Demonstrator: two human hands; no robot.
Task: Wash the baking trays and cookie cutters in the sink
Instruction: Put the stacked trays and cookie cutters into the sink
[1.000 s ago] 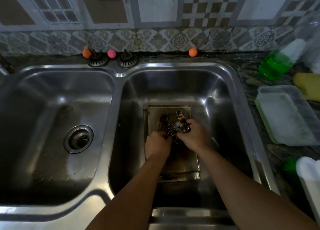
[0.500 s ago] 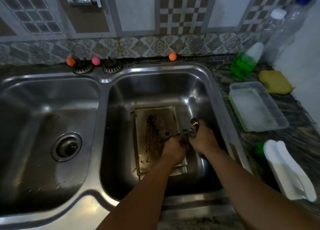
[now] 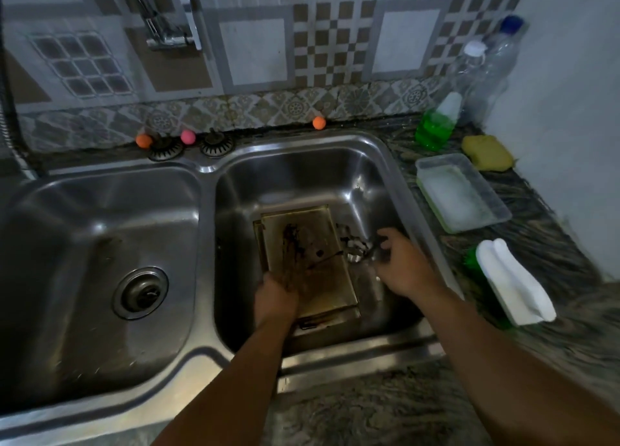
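Two stained baking trays (image 3: pixel 312 261) lie stacked flat on the floor of the right basin (image 3: pixel 302 184). My left hand (image 3: pixel 276 299) grips the top tray at its front left edge, fingers curled over the rim. A cluster of metal cookie cutters (image 3: pixel 355 249) sits on the basin floor just right of the trays. My right hand (image 3: pixel 401 266) is at the cluster's right end, with thumb and fingers curved around a cutter. That hand is blurred.
The left basin (image 3: pixel 100 244) has a drain (image 3: pixel 141 293). On the counter to the right are a clear plastic tub (image 3: pixel 464 197), a green soap bottle (image 3: pixel 434 127), a yellow sponge (image 3: pixel 488 152), a white brush (image 3: pixel 513 281) and water bottles (image 3: pixel 486 70). A tap (image 3: pixel 174 26) is on the wall.
My right hand carried the cookie cutters off the tray to the basin floor at its right. My left hand moved back to the tray's front left edge. The view pulled back.
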